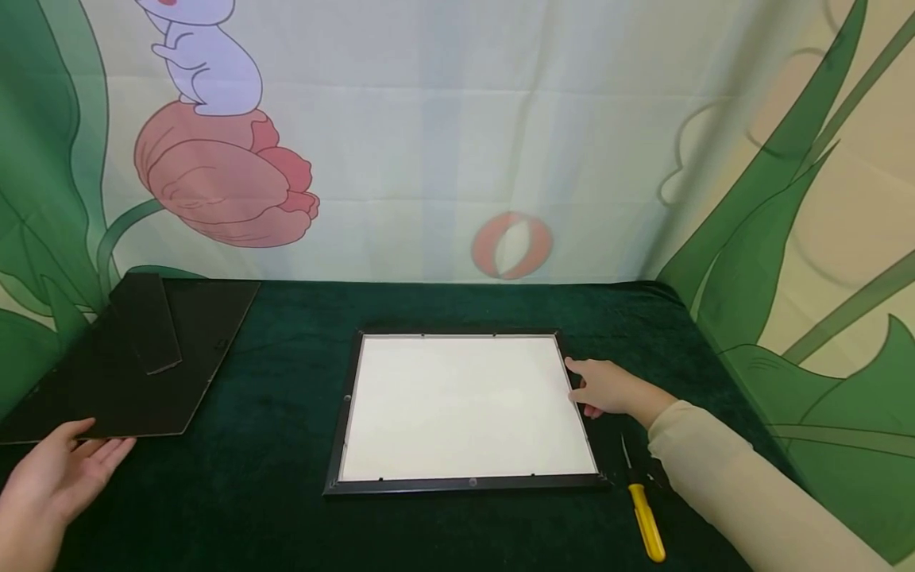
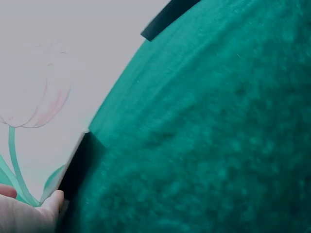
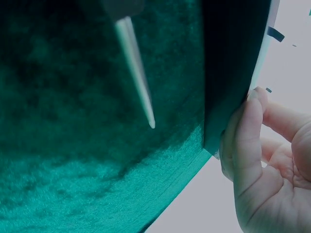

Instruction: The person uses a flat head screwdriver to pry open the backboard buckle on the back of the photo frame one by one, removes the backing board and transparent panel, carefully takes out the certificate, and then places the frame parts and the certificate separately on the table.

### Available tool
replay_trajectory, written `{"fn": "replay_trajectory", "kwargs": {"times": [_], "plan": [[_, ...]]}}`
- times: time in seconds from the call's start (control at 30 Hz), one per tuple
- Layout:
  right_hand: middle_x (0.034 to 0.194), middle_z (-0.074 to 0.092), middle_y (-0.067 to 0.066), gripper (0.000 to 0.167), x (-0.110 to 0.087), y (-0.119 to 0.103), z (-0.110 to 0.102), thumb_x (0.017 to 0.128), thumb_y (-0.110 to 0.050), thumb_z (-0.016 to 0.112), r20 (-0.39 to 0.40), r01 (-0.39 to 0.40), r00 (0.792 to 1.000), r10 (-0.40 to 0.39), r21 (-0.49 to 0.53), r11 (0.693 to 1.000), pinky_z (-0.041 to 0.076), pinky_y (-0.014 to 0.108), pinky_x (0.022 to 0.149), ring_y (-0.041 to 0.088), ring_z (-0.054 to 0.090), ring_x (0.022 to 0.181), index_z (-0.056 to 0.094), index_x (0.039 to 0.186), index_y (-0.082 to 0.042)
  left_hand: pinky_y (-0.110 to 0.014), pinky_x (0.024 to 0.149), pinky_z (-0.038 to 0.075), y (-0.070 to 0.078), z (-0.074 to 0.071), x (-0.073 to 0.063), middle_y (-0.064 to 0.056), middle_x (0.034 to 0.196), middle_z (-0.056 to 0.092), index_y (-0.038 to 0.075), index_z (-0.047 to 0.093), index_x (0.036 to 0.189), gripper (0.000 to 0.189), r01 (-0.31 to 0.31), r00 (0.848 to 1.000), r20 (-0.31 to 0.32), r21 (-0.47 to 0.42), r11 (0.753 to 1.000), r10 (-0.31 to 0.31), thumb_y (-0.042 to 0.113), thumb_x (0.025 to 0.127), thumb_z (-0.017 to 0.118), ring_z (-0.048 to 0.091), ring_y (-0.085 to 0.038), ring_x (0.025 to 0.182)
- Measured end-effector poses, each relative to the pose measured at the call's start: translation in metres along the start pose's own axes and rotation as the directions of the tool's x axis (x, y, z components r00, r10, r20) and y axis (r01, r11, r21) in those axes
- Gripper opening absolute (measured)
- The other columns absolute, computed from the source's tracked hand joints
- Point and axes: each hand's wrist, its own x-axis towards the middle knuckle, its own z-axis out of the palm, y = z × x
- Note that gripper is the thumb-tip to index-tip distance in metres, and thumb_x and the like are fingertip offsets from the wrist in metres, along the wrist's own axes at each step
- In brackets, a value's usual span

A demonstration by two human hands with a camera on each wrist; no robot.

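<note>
A black backing board with a stand leg lies at the far left in the head view. My left hand holds its near edge, thumb over the top and fingers below. In the left wrist view the thumb rests against the board. At the centre, a black picture frame lies face down around a white sheet. My right hand pinches the frame's right edge with thumb and index finger; the right wrist view shows these fingertips at the edge.
A screwdriver with a yellow handle lies right of the frame, its tip towards the back. Dark green cloth covers the table. Behind it hangs a printed curtain. Small metal tabs line the frame's inner edge.
</note>
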Motion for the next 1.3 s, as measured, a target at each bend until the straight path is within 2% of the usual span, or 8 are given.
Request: {"fn": "replay_trajectory", "kwargs": {"times": [0.17, 0.37, 0.5, 0.73, 0.97, 1.07, 1.17, 1.3], "plan": [[0.077, 0.054, 0.007, 0.064, -0.001, -0.001, -0.001, 0.092, -0.009, 0.057, 0.003, -0.001, 1.0, 0.001, -0.004, 1.0, 0.049, 0.028, 0.06, 0.015, 0.055, 0.058, 0.023, 0.143, 0.008, -0.026, 0.11, 0.007, 0.002, -0.004, -0.005, 0.029, 0.142, -0.015, 0.054, -0.022, 0.129, 0.077, 0.001, 0.997, 0.07, 0.073, 0.997, -0.007, 0.035, 0.097, 0.045, -0.009, 0.001, 0.135], [0.077, 0.053, 0.008, 0.063, -0.001, -0.002, -0.001, 0.092, -0.009, 0.057, 0.003, 0.0, 1.0, 0.0, -0.005, 1.0, 0.049, 0.028, 0.06, 0.014, 0.055, 0.059, 0.024, 0.143, 0.008, -0.026, 0.11, 0.005, 0.003, -0.001, -0.011, 0.026, 0.143, -0.021, 0.051, -0.033, 0.124, 0.082, -0.031, 0.996, 0.089, 0.102, 0.994, 0.022, 0.037, 0.097, 0.043, -0.01, -0.002, 0.135], [0.077, 0.053, 0.008, 0.063, -0.002, -0.003, 0.0, 0.092, -0.009, 0.057, -0.002, 0.003, 1.0, -0.003, -0.011, 1.0, 0.049, 0.027, 0.061, 0.014, 0.055, 0.059, 0.023, 0.143, 0.009, -0.026, 0.11, 0.004, 0.005, 0.002, -0.018, 0.024, 0.143, -0.025, 0.05, -0.04, 0.119, 0.085, -0.026, 0.992, 0.122, 0.107, 0.994, 0.013, 0.038, 0.097, 0.041, -0.012, -0.003, 0.135], [0.078, 0.053, 0.008, 0.062, -0.006, -0.007, -0.001, 0.091, -0.01, 0.059, -0.017, -0.006, 1.0, 0.006, -0.023, 1.0, 0.049, 0.027, 0.061, 0.015, 0.055, 0.06, 0.028, 0.141, 0.009, -0.025, 0.11, 0.004, 0.005, 0.007, -0.027, 0.015, 0.137, -0.043, 0.044, -0.052, 0.109, 0.092, -0.022, 0.994, 0.108, 0.196, 0.98, 0.001, 0.046, 0.095, 0.038, -0.022, -0.009, 0.133], [0.081, 0.053, 0.005, 0.054, -0.016, -0.013, 0.001, 0.088, -0.013, 0.064, -0.032, 0.074, 0.996, -0.078, -0.095, 0.993, 0.045, 0.028, 0.061, 0.016, 0.049, 0.068, 0.044, 0.134, 0.006, -0.027, 0.11, 0.001, 0.004, 0.006, -0.027, 0.016, 0.139, -0.04, 0.047, -0.05, 0.111, 0.091, -0.044, 0.993, 0.117, 0.188, 0.981, 0.022, 0.045, 0.096, 0.039, -0.022, -0.009, 0.133], [0.093, 0.055, 0.007, 0.056, -0.022, -0.014, 0.002, 0.086, -0.017, 0.067, -0.028, 0.118, 0.992, -0.122, -0.118, 0.986, 0.046, 0.028, 0.065, 0.017, 0.049, 0.074, 0.046, 0.134, 0.003, -0.027, 0.11, 0.0, 0.003, 0.008, -0.029, 0.018, 0.141, -0.035, 0.049, -0.048, 0.113, 0.087, -0.059, 0.989, 0.147, 0.18, 0.982, 0.033, 0.043, 0.096, 0.038, -0.021, -0.007, 0.133], [0.116, 0.053, 0.015, 0.063, -0.029, -0.015, 0.003, 0.084, -0.024, 0.07, -0.005, 0.154, 0.988, -0.156, -0.128, 0.98, 0.05, 0.037, 0.08, 0.023, 0.053, 0.091, 0.045, 0.136, 0.0, -0.026, 0.11, -0.002, 0.0, 0.013, -0.033, 0.019, 0.142, -0.032, 0.052, -0.043, 0.117, 0.083, -0.073, 0.985, 0.165, 0.176, 0.982, 0.044, 0.04, 0.097, 0.037, -0.021, -0.005, 0.133], [0.14, 0.038, 0.022, 0.073, -0.037, -0.016, 0.003, 0.079, -0.033, 0.074, 0.062, 0.208, 0.978, -0.2, -0.151, 0.966, 0.037, 0.052, 0.097, 0.037, 0.042, 0.121, 0.042, 0.138, -0.002, -0.028, 0.11, -0.003, -0.01, 0.025, -0.041, 0.016, 0.139, -0.039, 0.05, -0.041, 0.12, 0.082, -0.126, 0.984, 0.153, 0.26, 0.957, 0.088, 0.039, 0.098, 0.038, -0.027, -0.006, 0.131]]}}
